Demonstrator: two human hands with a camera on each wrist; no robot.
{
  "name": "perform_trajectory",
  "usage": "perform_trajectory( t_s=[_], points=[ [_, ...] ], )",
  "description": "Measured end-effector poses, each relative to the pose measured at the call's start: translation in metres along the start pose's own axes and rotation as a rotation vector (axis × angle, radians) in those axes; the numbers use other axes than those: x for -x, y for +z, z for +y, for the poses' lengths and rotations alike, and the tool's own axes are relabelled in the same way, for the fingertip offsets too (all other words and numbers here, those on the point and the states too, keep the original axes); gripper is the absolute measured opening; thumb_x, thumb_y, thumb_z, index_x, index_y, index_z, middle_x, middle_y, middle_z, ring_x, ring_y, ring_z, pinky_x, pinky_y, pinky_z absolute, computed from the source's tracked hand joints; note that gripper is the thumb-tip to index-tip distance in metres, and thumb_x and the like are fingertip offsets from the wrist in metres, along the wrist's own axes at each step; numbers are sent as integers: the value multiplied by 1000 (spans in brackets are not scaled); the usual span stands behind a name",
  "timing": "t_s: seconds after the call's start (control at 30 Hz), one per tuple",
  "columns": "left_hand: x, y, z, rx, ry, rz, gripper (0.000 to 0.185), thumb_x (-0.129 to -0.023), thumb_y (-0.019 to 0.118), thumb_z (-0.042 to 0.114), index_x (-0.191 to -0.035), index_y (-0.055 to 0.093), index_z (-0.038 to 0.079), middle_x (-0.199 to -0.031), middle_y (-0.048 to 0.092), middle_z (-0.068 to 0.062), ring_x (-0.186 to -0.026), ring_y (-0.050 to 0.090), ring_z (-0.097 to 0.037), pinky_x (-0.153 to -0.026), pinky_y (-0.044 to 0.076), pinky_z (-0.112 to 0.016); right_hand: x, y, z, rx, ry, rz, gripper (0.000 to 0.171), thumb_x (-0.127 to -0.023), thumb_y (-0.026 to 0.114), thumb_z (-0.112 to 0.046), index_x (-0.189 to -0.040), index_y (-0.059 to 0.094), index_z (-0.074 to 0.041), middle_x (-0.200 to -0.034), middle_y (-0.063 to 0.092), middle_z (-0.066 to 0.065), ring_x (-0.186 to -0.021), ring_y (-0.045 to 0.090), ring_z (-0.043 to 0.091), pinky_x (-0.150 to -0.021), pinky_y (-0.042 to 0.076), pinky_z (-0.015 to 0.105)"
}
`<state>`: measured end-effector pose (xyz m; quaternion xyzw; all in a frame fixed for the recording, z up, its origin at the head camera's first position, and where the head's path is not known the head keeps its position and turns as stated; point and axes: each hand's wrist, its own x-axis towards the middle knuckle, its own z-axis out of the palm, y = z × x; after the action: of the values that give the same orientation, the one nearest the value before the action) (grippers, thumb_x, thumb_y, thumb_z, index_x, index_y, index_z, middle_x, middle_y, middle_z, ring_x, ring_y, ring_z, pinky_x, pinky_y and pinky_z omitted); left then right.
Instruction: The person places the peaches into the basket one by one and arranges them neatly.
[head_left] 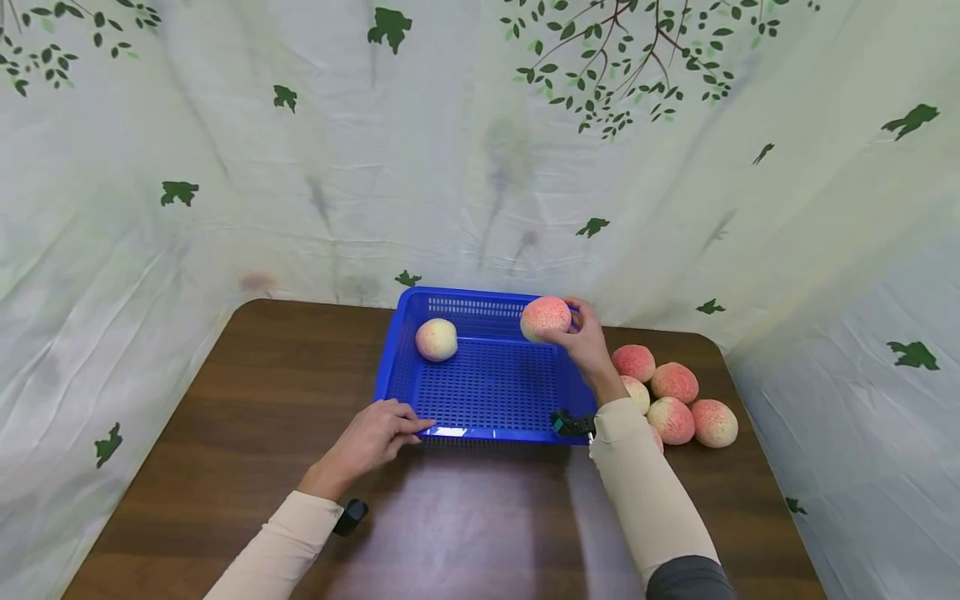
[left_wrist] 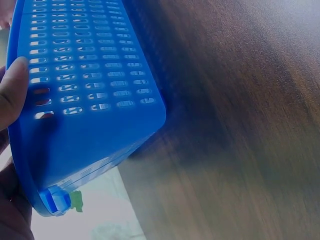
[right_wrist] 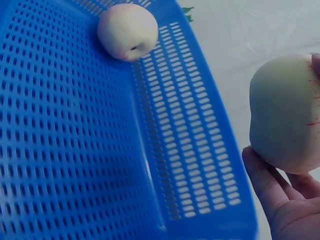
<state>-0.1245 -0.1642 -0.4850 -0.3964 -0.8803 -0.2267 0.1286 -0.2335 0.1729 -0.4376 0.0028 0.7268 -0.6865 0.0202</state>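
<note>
My right hand (head_left: 587, 342) grips a pink-and-cream peach (head_left: 545, 318) above the back right part of a blue plastic basket (head_left: 487, 435). In the right wrist view the held peach (right_wrist: 285, 115) shows its pale side, with fingers beneath it. Another peach (head_left: 437, 340) lies inside the basket at the back left. My left hand (head_left: 375, 437) holds the basket's front rim near its left corner. In the left wrist view the thumb (left_wrist: 15, 90) lies on the outer side of the perforated wall (left_wrist: 85, 90), and the other fingers are behind the rim.
Several peaches (head_left: 672, 420) sit in a group on the brown wooden table (head_left: 262, 400), to the right of the basket and partly behind the right forearm. A pale curtain with leaf prints (head_left: 450, 167) hangs behind the table and at its sides.
</note>
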Motion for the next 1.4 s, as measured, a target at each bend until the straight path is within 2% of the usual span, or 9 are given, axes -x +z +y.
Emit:
perform_trajectory(
  t_s=[0.13,0.27,0.6,0.77,0.97,1.2,1.4],
  points=[
    [0,1,-1,3,5,2,26,-74,81,5,-100,78,8,-82,67,3,-73,58,-17,-65,46,-31,-10,14,5,46,29,50,70,-80,75,-3,-139,39,-2,-131,48,21,-111,53,31,-87,46,36],
    [1,3,-2,6,17,6,28,-73,81,4,-100,78,9,-81,66,3,-73,58,-16,-65,46,-30,-19,29,14,54,55,85,71,-79,77,-8,-140,41,-5,-127,48,19,-107,52,26,-84,47,35],
    [0,4,-2,8,28,25,30,-71,82,2,-100,78,9,-81,66,3,-72,56,-15,-64,45,-29,-36,63,42,59,103,93,66,-77,79,-9,-134,47,-4,-115,53,16,-96,55,23,-77,51,37],
    [0,2,-3,4,48,40,31,-70,83,3,-100,78,9,-81,66,4,-72,56,-15,-64,44,-30,-39,76,56,9,156,119,66,-76,80,-7,-134,49,-4,-111,54,14,-88,56,20,-71,51,33],
    [0,1,-3,-6,51,29,31,-71,82,6,-101,78,11,-82,66,4,-73,57,-15,-65,43,-30,-40,91,64,-64,195,139,65,-75,79,-4,-133,50,-2,-114,55,16,-84,58,18,-69,52,31],
    [2,-1,-2,-3,28,16,30,-72,81,6,-102,77,11,-84,67,4,-75,60,-16,-65,44,-31,-40,109,67,-23,242,203,68,-71,84,-9,-130,50,-1,-110,56,16,-83,58,18,-74,54,37],
    [0,1,-2,-5,33,25,30,-73,81,7,-102,78,12,-84,67,4,-75,60,-15,-65,44,-31,-41,119,68,66,225,266,66,-67,86,-11,-124,53,0,-103,58,14,-86,56,21,-72,50,32]
  ],
)
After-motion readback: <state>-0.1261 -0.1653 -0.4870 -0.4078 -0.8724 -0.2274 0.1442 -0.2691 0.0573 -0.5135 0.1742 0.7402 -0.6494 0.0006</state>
